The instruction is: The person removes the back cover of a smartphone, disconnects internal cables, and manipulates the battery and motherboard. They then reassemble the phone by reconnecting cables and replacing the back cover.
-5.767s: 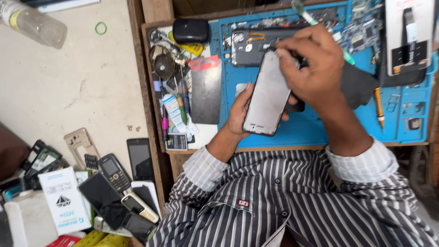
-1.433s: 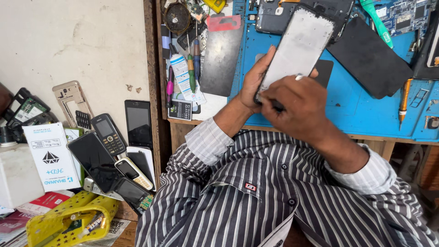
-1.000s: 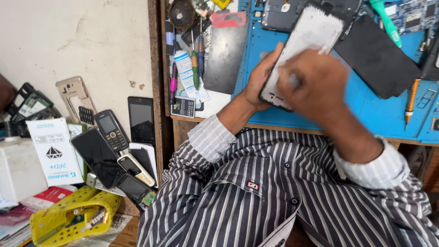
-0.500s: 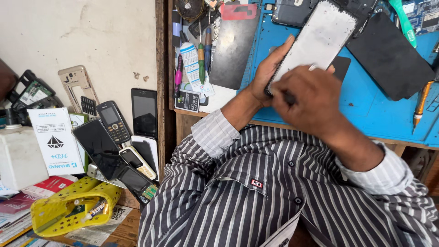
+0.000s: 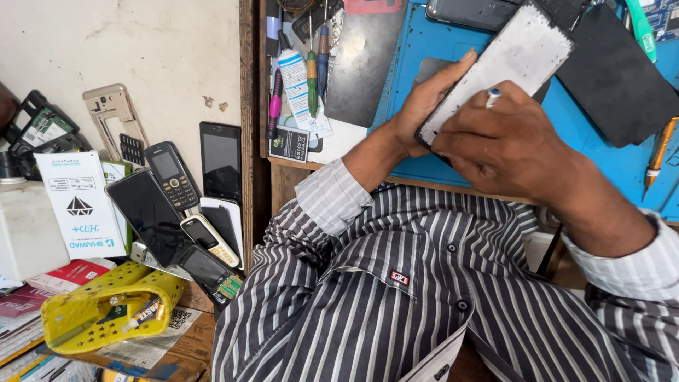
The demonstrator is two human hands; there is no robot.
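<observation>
- Several old handsets lean against the pale wall at nine o'clock: a keypad phone, a black smartphone and a bare gold phone frame, with a white carton and a yellow perforated basket below them at seven o'clock. They sit further right and higher in view than about a second ago, so the head has turned while the bench stays put.
- Screwdrivers and a small tube lie in the wooden tray at eleven o'clock, beside a blue work mat.
- Left hand cups the phone display panel from underneath, fingers curled round its lower left edge, thumb along the side.
- Display panel now tilts from six toward one o'clock, its pale grey back up, held above the mat near twelve o'clock; half a second ago it stood at much the same tilt, so the grip has held steady.
- Right hand presses on the panel's lower end with fingers closed narrow around a thin tool with a blue-white tip. It has slid slightly down the panel's edge since the previous frames, suggesting work along that border is continuing.
- Dark panels lie on the mat at one o'clock.
</observation>
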